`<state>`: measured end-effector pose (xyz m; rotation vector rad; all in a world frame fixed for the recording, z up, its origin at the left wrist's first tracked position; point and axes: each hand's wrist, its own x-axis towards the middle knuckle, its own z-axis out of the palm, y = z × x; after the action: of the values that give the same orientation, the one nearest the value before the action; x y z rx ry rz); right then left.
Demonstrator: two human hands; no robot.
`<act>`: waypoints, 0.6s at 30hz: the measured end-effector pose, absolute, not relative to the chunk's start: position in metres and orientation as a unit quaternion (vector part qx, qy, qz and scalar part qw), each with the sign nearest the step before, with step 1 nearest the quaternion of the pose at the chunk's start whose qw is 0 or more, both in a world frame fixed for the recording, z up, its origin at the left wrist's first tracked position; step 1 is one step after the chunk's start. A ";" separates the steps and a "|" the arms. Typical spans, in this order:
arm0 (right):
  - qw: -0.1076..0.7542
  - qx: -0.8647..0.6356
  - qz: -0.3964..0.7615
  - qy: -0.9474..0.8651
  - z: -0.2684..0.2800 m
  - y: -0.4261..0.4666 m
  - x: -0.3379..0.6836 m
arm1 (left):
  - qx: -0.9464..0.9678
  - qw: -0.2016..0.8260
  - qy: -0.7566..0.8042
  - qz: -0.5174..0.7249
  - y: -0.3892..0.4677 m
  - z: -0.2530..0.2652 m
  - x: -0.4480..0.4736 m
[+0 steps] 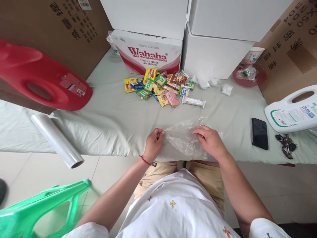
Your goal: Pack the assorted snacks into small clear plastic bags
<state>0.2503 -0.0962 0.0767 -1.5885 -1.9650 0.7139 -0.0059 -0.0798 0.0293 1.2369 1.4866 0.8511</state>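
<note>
A clear plastic bag [184, 140], thin and crumpled, lies spread at the table's front edge between my hands. My left hand [155, 143] pinches its left corner between thumb and fingers; a red string bracelet circles that wrist. Over the bag's right part is my right hand [209, 140], its fingertips drawn together on the film. Beyond the bag sits a pile of small wrapped snacks [160, 86] in yellow, green, blue and brown packets. A white wrapped bar [193, 101] lies at the pile's near right side.
Left are a red jug [47, 76], a roll of clear film [56, 140] overhanging the edge, and a green stool [47, 205]. A white bottle [294, 109], phone [260, 133] and keys [286, 145] lie right. A Wahaha carton [148, 53] and white boxes [210, 53] stand behind.
</note>
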 end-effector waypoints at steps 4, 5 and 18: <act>0.127 -0.541 0.376 -0.741 0.067 -0.079 0.236 | 0.543 0.465 0.626 0.312 -0.087 0.032 -0.016; 0.101 -0.527 0.381 -0.753 0.066 -0.080 0.230 | 0.559 0.454 0.629 0.293 -0.089 0.032 -0.019; -0.008 -0.492 0.210 -0.845 0.062 -0.110 0.177 | 0.761 0.251 0.491 0.343 -0.098 0.110 0.000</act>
<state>0.1767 -0.1096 0.0625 -1.5526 -2.6684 0.6645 -0.0003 -0.0979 0.1099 2.0691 1.3356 0.9323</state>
